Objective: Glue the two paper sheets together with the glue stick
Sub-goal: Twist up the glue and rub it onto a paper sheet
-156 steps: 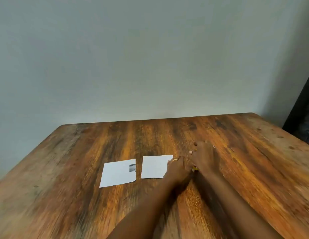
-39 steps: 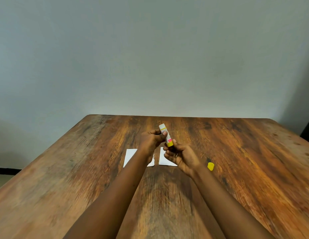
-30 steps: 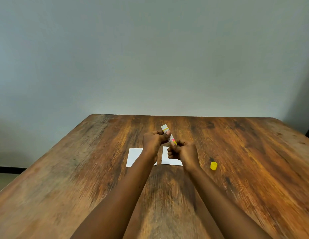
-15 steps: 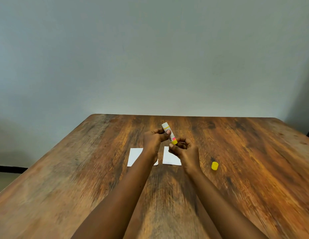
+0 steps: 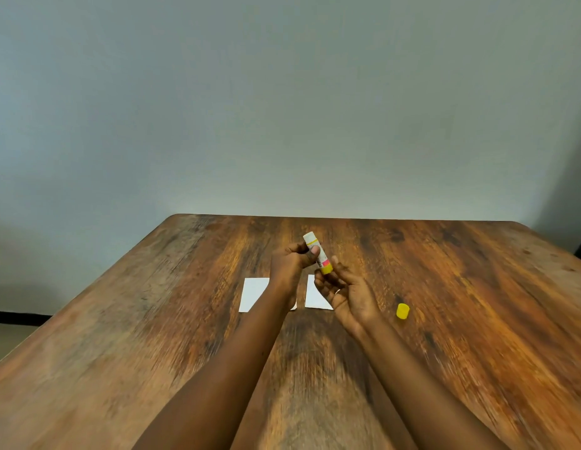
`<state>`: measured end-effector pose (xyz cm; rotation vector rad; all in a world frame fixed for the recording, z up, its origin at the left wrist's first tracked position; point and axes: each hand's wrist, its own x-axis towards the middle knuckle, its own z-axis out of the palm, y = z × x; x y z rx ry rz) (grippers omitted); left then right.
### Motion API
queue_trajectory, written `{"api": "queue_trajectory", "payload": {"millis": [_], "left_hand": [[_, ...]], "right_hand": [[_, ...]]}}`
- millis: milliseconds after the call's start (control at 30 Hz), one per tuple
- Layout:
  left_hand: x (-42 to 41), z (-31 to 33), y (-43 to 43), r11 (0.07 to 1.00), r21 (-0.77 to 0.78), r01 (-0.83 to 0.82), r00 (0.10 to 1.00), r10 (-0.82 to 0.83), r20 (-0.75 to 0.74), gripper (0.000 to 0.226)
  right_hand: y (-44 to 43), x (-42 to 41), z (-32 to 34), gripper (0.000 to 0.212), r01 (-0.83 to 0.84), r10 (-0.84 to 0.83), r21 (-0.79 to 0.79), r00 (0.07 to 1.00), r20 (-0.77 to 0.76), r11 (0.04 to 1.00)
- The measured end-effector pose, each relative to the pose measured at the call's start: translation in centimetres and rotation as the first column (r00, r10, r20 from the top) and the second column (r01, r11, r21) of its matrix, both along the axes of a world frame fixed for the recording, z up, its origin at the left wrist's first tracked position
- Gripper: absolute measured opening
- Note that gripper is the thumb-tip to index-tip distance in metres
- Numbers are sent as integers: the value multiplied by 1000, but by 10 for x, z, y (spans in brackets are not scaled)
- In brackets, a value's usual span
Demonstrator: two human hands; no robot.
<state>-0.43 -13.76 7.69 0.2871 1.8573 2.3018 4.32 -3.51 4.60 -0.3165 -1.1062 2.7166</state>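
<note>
Yellow-based and uncapped, the glue stick (image 5: pixel 317 257) is raised above the wooden table (image 5: pixel 461 287), tilted, with the left hand (image 5: pixel 290 264) closed around its barrel. The right hand (image 5: pixel 346 292) is open, palm up, its fingertips at the stick's yellow base. Two white paper sheets (image 5: pixel 254 293) lie side by side, apart, beneath the hands; the yellow cap (image 5: pixel 402 311) stands to their right.
</note>
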Motion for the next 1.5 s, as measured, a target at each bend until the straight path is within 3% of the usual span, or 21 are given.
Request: {"api": "queue_trajectory", "payload": {"millis": [67,167,300,367,433,567,667,733,900,1000,1100,1200,1300,1500], "left_hand": [[0,1,0,1000,5,-6,1000,6,15,14],[3,1,2,1000,-20,-1,1000,1,0,14],[6,5,4,999,-40,24,1000,-24,-6,18],[8,5,5,999,-42,26,1000,-26,4,21],[8,5,5,999,-44,1,1000,0,15,24],[7,6,4,997,-54,-53,998,54,25,32],[7,5,6,994,-73,-76,997,75,-12,28],[8,5,8,992,-99,-83,995,77,-64,25],[7,6,14,983,-163,-80,989,58,-135,26],[6,5,15,985,-146,-97,988,77,-137,27],[2,5,14,978,-160,-135,981,109,-158,28],[1,7,14,979,-153,-134,984,114,-137,26],[2,7,14,978,-162,-131,984,108,-145,22],[2,5,13,983,-156,-92,987,70,-144,26]], "right_hand": [[-1,0,-2,9,53,-44,145,997,-65,988],[-4,2,1,16,86,-78,285,996,-36,955],[-2,3,8,41,-82,66,90,983,172,993],[-1,2,8,43,-133,121,46,970,211,990],[-2,3,6,40,-90,78,64,982,173,994],[-4,6,3,8,49,-47,62,998,-44,997],[-5,5,7,14,89,-84,164,996,-38,982],[-5,4,9,17,87,-91,150,996,24,985],[4,0,12,41,-163,167,-35,959,227,986],[5,1,10,42,-155,159,-35,969,188,987],[3,2,6,21,-49,51,-57,998,37,997],[2,0,4,8,23,-22,32,999,-30,999],[-1,-1,5,18,34,-36,61,999,40,998],[5,-3,3,46,-178,182,-39,971,158,983]]}}
